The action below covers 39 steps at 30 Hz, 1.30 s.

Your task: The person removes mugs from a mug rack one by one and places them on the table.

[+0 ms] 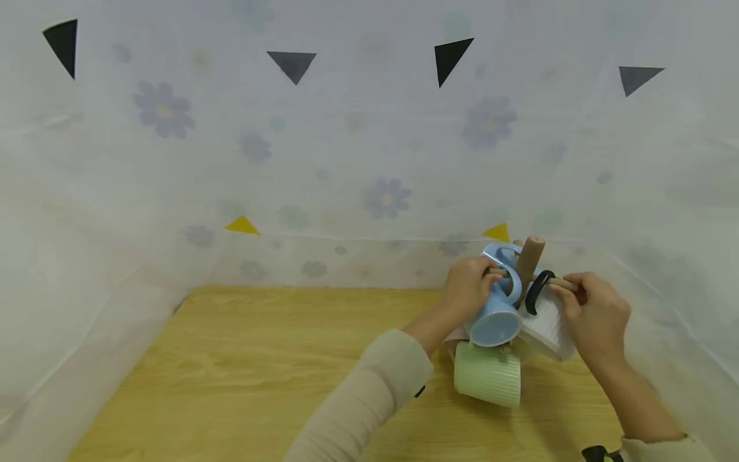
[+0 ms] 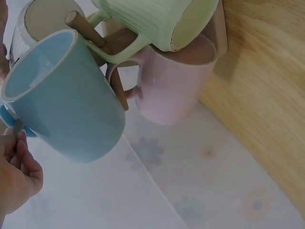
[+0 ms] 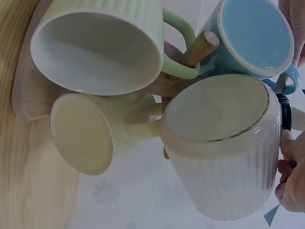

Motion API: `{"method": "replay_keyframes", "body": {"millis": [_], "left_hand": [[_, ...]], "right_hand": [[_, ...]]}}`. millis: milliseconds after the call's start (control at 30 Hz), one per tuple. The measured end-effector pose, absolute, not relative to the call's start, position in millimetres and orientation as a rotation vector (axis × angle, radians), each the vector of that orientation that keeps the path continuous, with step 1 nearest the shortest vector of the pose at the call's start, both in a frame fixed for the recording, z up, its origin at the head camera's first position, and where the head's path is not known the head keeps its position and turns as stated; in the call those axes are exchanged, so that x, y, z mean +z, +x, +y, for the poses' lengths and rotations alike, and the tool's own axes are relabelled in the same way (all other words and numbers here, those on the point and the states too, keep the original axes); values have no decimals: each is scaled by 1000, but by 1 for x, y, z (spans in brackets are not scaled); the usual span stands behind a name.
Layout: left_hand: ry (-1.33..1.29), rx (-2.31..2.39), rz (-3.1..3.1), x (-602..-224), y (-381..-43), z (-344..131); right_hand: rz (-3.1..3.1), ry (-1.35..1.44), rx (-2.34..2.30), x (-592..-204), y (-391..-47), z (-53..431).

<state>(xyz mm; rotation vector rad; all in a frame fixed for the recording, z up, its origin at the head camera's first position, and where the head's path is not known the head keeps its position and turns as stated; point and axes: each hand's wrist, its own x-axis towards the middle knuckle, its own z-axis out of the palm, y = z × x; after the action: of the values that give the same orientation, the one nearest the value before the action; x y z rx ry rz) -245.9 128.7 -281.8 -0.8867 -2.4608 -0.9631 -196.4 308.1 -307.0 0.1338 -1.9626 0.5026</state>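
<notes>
A wooden mug rack with a round post (image 1: 531, 256) stands at the right of the table, with mugs hung on its pegs. My left hand (image 1: 466, 282) pinches the peg that runs through the handle of a blue mug (image 1: 495, 319). On the other side, my right hand (image 1: 602, 311) pinches the end of the peg (image 1: 562, 283) carrying a white ribbed mug (image 1: 545, 328) by its black handle (image 1: 539, 293). Lower hang a green ribbed mug (image 1: 487, 375), a pink mug (image 2: 174, 88) and a pale yellow mug (image 3: 83, 133). Another light blue piece (image 1: 491, 251) shows behind the blue mug, partly hidden.
The wood-grain table (image 1: 260, 372) extends left of the rack. A pale flowered sheet (image 1: 346, 160) hangs behind and along both sides, close behind the rack. The rack's wooden base (image 3: 35, 95) rests on the table, largely covered by mugs.
</notes>
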Motion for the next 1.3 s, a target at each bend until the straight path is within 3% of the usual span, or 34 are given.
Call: {"method": "replay_keyframes", "body": {"millis": [1300], "left_hand": [[-732, -1046, -2433, -280, -265, 60]], "right_hand": [[-1969, 288, 648, -307, -245, 248]]}}
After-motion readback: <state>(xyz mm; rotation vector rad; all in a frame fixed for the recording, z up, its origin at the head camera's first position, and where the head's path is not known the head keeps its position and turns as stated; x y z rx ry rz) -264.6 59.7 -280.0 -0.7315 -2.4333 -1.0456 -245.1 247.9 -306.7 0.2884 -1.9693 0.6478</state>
